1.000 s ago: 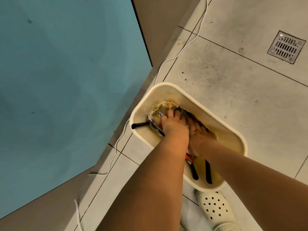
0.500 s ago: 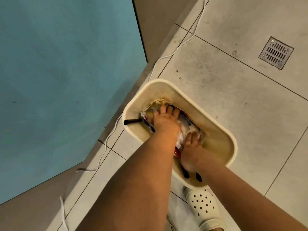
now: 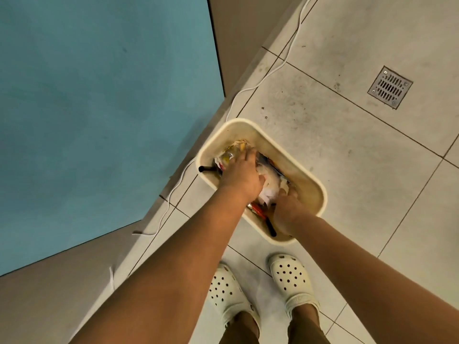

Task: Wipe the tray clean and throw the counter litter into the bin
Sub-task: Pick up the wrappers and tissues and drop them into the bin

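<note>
A cream plastic bin [image 3: 313, 187] stands on the tiled floor beside the counter base. It holds crumpled litter [image 3: 269, 188]: clear and yellow wrappers [image 3: 230, 155], white paper, a red scrap and black sticks. My left hand [image 3: 242, 176] presses down on the wrappers at the bin's far end, fingers spread over them. My right hand [image 3: 288, 211] is sunk into the litter at the near end, and its fingers are hidden below the knuckles. No tray is in view.
A teal counter top [image 3: 99, 108] fills the left. A white cable [image 3: 250, 89] runs along the floor by its base. A metal floor drain [image 3: 390, 86] sits at the far right. My two cream clogs [image 3: 290, 276] stand just behind the bin.
My right hand has slid toward the near end of the bin and its fingers have sunk into the litter. My left hand keeps pressing. The view has pulled back, showing both feet.
</note>
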Demonstrator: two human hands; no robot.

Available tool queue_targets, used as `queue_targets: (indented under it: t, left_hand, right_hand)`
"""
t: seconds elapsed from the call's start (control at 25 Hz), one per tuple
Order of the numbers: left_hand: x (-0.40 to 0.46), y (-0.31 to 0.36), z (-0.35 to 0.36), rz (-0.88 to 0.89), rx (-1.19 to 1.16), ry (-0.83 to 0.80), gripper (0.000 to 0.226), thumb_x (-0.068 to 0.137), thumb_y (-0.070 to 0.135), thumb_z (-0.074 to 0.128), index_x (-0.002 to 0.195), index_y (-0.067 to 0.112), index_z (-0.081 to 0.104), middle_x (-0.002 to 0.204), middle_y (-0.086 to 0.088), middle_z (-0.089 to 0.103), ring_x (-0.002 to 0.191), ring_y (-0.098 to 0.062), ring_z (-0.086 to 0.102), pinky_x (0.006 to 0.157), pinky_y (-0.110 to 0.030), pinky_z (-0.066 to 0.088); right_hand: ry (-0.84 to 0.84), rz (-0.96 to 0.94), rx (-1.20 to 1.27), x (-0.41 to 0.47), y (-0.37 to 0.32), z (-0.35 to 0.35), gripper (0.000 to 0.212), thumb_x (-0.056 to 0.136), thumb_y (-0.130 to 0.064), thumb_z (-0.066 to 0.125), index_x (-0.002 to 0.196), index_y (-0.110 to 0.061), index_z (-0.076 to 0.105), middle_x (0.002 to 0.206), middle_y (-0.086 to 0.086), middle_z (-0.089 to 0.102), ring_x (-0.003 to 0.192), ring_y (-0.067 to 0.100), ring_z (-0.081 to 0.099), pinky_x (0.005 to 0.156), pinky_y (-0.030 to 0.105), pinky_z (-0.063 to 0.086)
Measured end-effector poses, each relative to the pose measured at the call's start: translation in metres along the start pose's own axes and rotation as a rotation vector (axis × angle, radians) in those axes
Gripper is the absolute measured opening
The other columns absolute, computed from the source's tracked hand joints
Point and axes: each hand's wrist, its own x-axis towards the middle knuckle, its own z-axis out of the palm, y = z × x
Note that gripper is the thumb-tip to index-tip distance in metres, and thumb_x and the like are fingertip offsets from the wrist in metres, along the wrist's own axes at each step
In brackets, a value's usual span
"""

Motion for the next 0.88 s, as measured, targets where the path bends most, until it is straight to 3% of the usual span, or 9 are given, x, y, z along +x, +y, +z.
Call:
queue_targets:
  t: [0.08, 0.16, 0.28, 0.44, 0.6, 0.76, 0.88]
  left_hand:
    - [-0.034, 0.003, -0.013, -0.046, -0.178, 0.122, 0.066, 0.092, 0.027, 0.053, 0.148, 0.019, 0.019, 0.153, -0.006, 0.023, 0.139, -0.028, 0.025, 0.111, -0.040, 0.028]
    - [-0.065, 0.008, -0.032, -0.131, -0.322, 0.133, 0.060, 0.091, 0.025, 0.055, 0.145, 0.021, 0.030, 0.145, -0.007, 0.035, 0.132, -0.025, 0.038, 0.107, -0.035, 0.034]
    - [-0.116, 0.026, -0.072, -0.167, -0.424, 0.175, 0.046, 0.090, 0.022, 0.055, 0.135, 0.021, 0.046, 0.136, -0.003, 0.049, 0.120, -0.020, 0.050, 0.094, -0.023, 0.038]
    - [-0.196, 0.069, -0.141, -0.149, -0.625, 0.281, 0.036, 0.091, 0.017, 0.054, 0.127, 0.018, 0.054, 0.128, -0.002, 0.056, 0.115, -0.016, 0.053, 0.087, -0.016, 0.035]
    - [-0.286, 0.113, -0.198, -0.122, -0.763, 0.425, 0.032, 0.091, 0.015, 0.055, 0.122, 0.016, 0.057, 0.114, 0.000, 0.060, 0.108, -0.019, 0.057, 0.087, -0.019, 0.040]
    - [-0.388, 0.150, -0.253, -0.122, -0.831, 0.616, 0.030, 0.090, 0.014, 0.056, 0.120, 0.015, 0.058, 0.098, 0.004, 0.055, 0.107, -0.022, 0.057, 0.092, -0.027, 0.042]
    - [-0.449, 0.167, -0.284, -0.107, -0.835, 0.713, 0.031, 0.090, 0.016, 0.056, 0.121, 0.016, 0.057, 0.101, 0.004, 0.057, 0.100, -0.019, 0.058, 0.082, -0.025, 0.043]
  right_hand:
    - [0.071, -0.064, 0.105, -0.031, 0.004, -0.010, 0.061, 0.092, -0.017, 0.050, 0.145, -0.008, 0.021, 0.149, 0.014, 0.021, 0.138, 0.030, 0.024, 0.110, 0.032, 0.028]
    - [0.105, -0.131, 0.271, -0.066, 0.011, -0.024, 0.049, 0.090, -0.007, 0.045, 0.138, -0.014, 0.038, 0.142, 0.012, 0.037, 0.126, 0.029, 0.042, 0.103, 0.032, 0.037]
    - [0.191, -0.224, 0.360, -0.125, 0.019, -0.055, 0.039, 0.092, -0.006, 0.042, 0.127, -0.016, 0.053, 0.129, 0.009, 0.053, 0.111, 0.025, 0.054, 0.092, 0.025, 0.042]
    - [0.283, -0.415, 0.327, -0.216, 0.007, -0.107, 0.033, 0.089, -0.008, 0.048, 0.120, -0.018, 0.058, 0.118, 0.003, 0.058, 0.090, 0.016, 0.053, 0.078, 0.020, 0.039]
    - [0.337, -0.607, 0.165, -0.316, -0.004, -0.161, 0.033, 0.088, -0.010, 0.050, 0.120, -0.017, 0.058, 0.120, 0.004, 0.058, 0.097, 0.020, 0.057, 0.081, 0.022, 0.040]
    - [0.439, -0.727, 0.180, -0.420, -0.019, -0.211, 0.027, 0.090, -0.012, 0.051, 0.115, -0.014, 0.060, 0.114, 0.003, 0.059, 0.085, 0.012, 0.051, 0.078, 0.019, 0.037]
    - [0.447, -0.853, 0.192, -0.477, -0.038, -0.229, 0.025, 0.090, -0.011, 0.052, 0.113, -0.013, 0.060, 0.112, 0.004, 0.060, 0.082, 0.013, 0.055, 0.079, 0.022, 0.041]
